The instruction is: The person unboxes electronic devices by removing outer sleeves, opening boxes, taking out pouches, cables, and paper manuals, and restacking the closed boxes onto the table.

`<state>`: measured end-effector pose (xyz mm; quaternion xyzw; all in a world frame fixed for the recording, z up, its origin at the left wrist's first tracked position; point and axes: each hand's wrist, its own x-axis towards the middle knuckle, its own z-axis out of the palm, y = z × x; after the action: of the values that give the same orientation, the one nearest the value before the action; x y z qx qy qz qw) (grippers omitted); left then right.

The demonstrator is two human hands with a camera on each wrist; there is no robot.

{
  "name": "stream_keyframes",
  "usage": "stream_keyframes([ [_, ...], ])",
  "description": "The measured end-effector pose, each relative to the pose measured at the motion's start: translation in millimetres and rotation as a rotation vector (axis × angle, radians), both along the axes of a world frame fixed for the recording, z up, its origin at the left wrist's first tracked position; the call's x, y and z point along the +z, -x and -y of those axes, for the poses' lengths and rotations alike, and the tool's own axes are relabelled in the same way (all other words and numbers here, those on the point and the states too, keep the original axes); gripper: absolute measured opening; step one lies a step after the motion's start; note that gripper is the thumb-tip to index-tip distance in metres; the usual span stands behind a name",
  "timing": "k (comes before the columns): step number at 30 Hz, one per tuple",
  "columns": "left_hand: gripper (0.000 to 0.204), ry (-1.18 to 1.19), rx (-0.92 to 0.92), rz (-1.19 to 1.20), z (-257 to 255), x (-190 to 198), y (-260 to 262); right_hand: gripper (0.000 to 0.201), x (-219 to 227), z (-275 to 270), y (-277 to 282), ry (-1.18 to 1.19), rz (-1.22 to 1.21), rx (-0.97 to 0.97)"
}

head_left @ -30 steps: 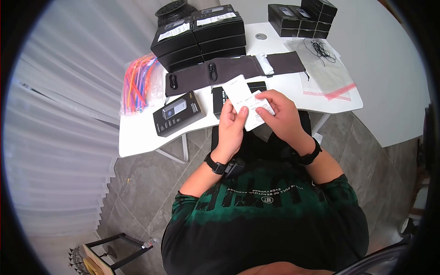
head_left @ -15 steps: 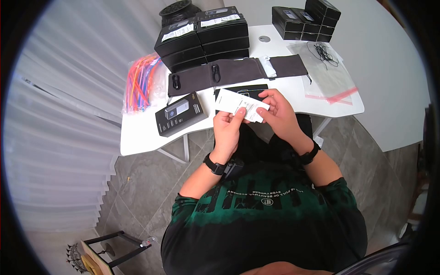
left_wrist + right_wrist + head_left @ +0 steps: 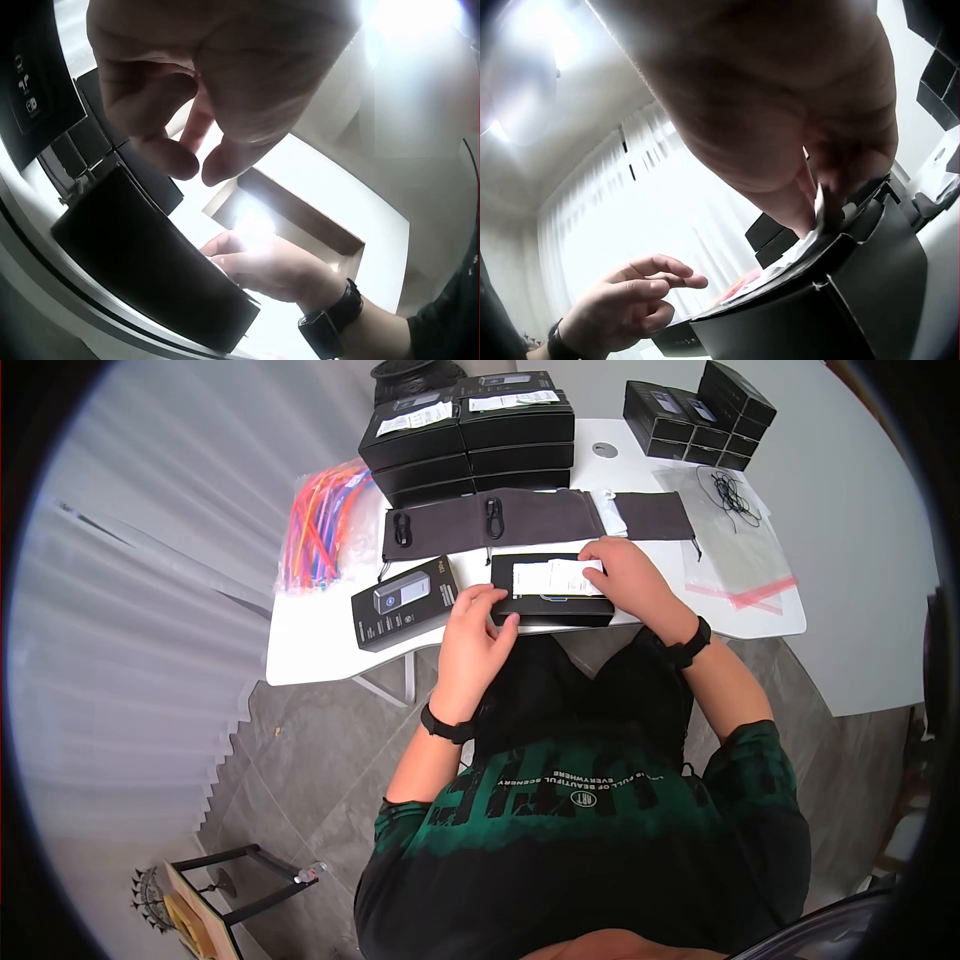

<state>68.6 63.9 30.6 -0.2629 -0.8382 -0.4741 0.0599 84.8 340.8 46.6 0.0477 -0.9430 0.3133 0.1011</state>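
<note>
White printed papers (image 3: 550, 577) lie on a black box (image 3: 555, 610) at the table's near edge. My right hand (image 3: 636, 582) pinches the papers at their right end, also visible in the right wrist view, where the hand (image 3: 802, 112) is over the box (image 3: 810, 315). At the box's left end is my left hand (image 3: 475, 645), fingers loosely bent and holding nothing; in the right wrist view that hand (image 3: 626, 304) is clear of the box. Left of it a printed black box (image 3: 405, 603) lies at an angle.
Dark pouches (image 3: 545, 518) with coiled cables (image 3: 494, 518) lie behind the box. Stacked black boxes (image 3: 515, 432) stand at the back left, smaller ones (image 3: 690, 428) at the back right. Coloured strips (image 3: 322, 525) lie left, clear plastic bags (image 3: 735, 555) right, on the white table (image 3: 310, 650).
The papers went from between both hands down onto the black box. My left hand let go of them and moved left; my right hand moved right with them. The head view has shifted slightly.
</note>
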Motion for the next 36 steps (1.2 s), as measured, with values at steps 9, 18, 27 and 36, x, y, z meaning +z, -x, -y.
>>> stream_keyframes([
  [9, 0.041, 0.107, 0.003, 0.106, 13.0, -17.7, -9.4, 0.019, 3.2, -2.6, -4.6, -0.042, -0.032, 0.026],
  [18, 0.038, 0.104, 0.004, 0.162, 15.0, -6.0, -17.3, 0.105, 24.7, 23.3, 9.4, -0.570, 0.049, 0.384],
  [27, 0.037, 0.162, -0.020, 0.145, 15.3, -0.4, -22.0, 0.098, 30.9, 19.2, 25.2, -0.445, 0.219, 0.441],
  [36, 0.038, -0.120, -0.071, 0.175, 16.4, -1.3, -16.4, 0.085, 73.1, -40.0, 25.0, -0.323, 0.222, 0.427],
])
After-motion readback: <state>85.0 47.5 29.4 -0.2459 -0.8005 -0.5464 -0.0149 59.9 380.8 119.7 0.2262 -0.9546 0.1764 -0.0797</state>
